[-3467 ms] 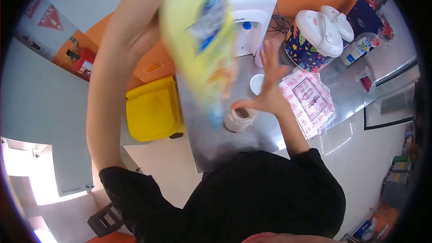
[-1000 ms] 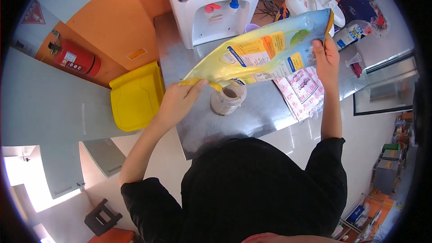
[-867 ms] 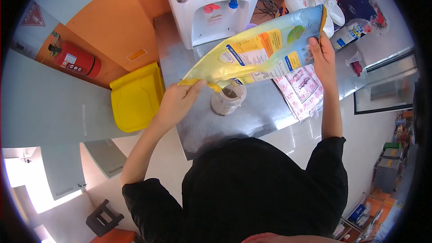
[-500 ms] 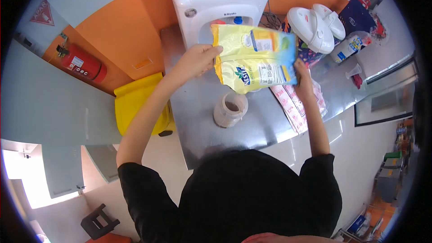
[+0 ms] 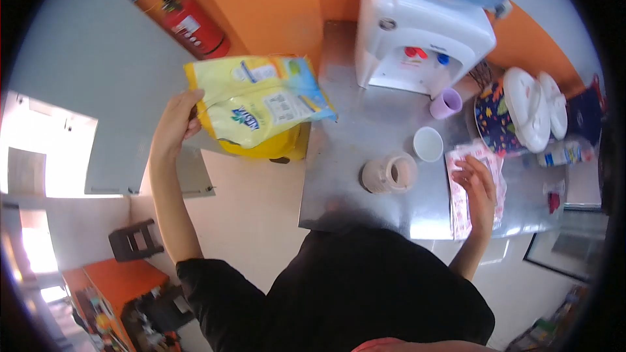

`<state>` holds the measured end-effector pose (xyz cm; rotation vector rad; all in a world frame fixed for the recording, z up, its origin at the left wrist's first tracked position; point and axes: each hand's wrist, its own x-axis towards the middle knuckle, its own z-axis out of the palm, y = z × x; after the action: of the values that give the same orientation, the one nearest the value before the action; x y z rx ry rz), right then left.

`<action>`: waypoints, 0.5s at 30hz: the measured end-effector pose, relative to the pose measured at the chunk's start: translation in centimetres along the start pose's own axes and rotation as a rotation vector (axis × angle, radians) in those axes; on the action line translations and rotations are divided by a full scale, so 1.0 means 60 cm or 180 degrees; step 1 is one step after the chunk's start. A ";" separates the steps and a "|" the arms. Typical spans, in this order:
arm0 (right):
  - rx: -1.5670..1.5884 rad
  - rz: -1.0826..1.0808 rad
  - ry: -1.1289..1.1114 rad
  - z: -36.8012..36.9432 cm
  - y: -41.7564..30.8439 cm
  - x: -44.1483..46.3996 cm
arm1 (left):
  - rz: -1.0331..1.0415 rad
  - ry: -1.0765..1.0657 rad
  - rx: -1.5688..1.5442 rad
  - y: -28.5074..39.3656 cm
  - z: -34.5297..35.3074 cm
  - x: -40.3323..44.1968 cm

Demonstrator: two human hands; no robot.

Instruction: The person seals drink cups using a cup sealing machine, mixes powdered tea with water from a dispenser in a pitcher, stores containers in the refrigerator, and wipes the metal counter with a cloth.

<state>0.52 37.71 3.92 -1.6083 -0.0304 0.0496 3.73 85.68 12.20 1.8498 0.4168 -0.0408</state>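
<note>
My left hand (image 5: 179, 117) is closed on one end of a yellow and blue drink powder pouch (image 5: 254, 98), held out at the left, beyond the table edge and above a yellow bin (image 5: 274, 146). Its fingers pinch the pouch's corner. Over a pink and white printed packet (image 5: 460, 205), my right hand (image 5: 478, 186) holds nothing, its fingers apart and slightly bent. Left of that hand stand a white cup (image 5: 428, 144) and a clear jar (image 5: 385, 175) with brown contents. Whether the right fingers touch the packet I cannot tell.
A white water dispenser (image 5: 417, 26) stands at the back of the metal table (image 5: 345, 143), with a purple cup (image 5: 446, 103) at its front. White-lidded patterned containers (image 5: 499, 117) and a bottle (image 5: 564, 153) are at the right. A red fire extinguisher (image 5: 195, 28) hangs on the left wall.
My right hand has let go of the pouch and lowered over the pink packet. My left hand has carried the pouch left, off the table. The view has turned left.
</note>
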 end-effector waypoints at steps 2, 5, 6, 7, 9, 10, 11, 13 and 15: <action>-0.0243 -0.0236 0.0167 0.006 -0.017 -0.004 | -0.0284 0.0457 -0.0484 -0.028 -0.029 -0.024; -0.0987 -0.1381 -0.0131 0.041 -0.047 -0.038 | -0.0620 0.0899 -0.0613 -0.125 -0.082 -0.068; -0.0071 -0.1675 -0.0669 0.072 -0.040 -0.047 | -0.0609 0.1030 -0.0617 -0.153 -0.098 -0.077; 0.0846 -0.1915 -0.1198 0.110 -0.029 -0.057 | -0.0761 0.1127 -0.0547 -0.173 -0.105 -0.096; 0.0810 -0.1565 -0.2583 0.186 -0.009 -0.051 | -0.0787 0.1296 -0.0604 -0.247 -0.120 -0.126; 0.0277 -0.0723 -0.2683 0.236 -0.009 -0.062 | -0.0677 0.1282 -0.0562 -0.291 -0.127 -0.142; 0.0050 -0.0453 -0.2505 0.294 0.017 -0.067 | -0.0539 0.1270 -0.0505 -0.328 -0.136 -0.154; -0.0381 -0.0101 -0.1984 0.390 0.111 -0.071 | -0.0755 0.1315 -0.0804 -0.388 -0.154 -0.176; -0.0749 -0.0111 -0.1375 0.466 0.221 -0.086 | -0.1134 0.1524 -0.0680 -0.438 -0.170 -0.183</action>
<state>-6.19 64.82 -10.31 -1.8050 -0.4114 0.3777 -16.35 99.01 -6.10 1.5453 1.0408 0.2012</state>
